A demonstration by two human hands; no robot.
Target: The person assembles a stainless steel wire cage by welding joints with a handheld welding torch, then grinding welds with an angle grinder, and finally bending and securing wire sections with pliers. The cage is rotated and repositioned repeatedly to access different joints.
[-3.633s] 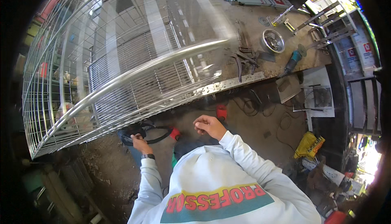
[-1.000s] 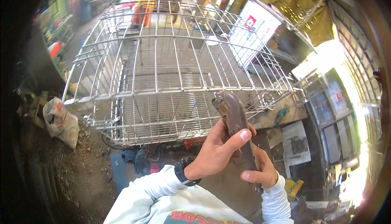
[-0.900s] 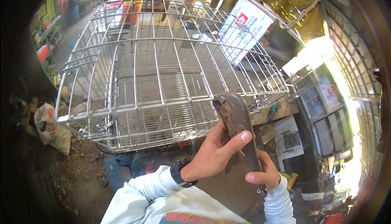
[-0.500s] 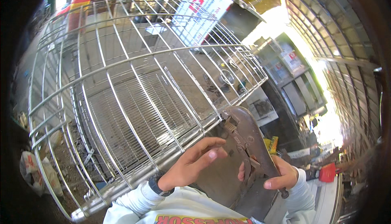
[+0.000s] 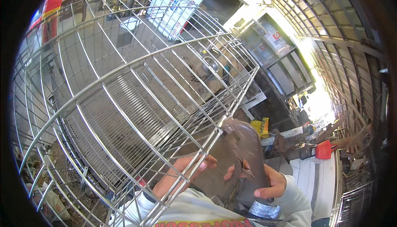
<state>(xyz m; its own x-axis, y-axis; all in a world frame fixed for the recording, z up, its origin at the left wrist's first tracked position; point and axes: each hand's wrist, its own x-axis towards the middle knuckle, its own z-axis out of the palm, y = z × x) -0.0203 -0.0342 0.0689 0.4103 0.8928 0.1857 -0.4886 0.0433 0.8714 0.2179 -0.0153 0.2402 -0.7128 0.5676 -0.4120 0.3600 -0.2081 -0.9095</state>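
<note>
A large cage of shiny metal wire (image 5: 124, 68) stretches from the left side across the middle, its near edge rail tilted up toward the right. My right hand (image 5: 269, 181) is wrapped around the handles of worn brown locking pliers (image 5: 249, 148). Their jaw end meets the cage's corner rail; whether the jaws clamp on a wire is hard to make out. Partly hidden behind the near cage bars is my left hand (image 5: 182, 170), its fingers stretched toward the pliers with nothing seen in them.
Behind the cage stand a white printed board (image 5: 175, 10) and a dark cabinet with pale panels (image 5: 287, 72). To the right lie a yellow packet (image 5: 259, 127), a red object (image 5: 323, 149) and a white panel (image 5: 308, 181). A plastic bag (image 5: 53, 202) rests at lower left.
The near side of the cage has come up and toward me, so its bars now cross in front of my left hand. My right hand keeps hold of the pliers, lower and further left in view.
</note>
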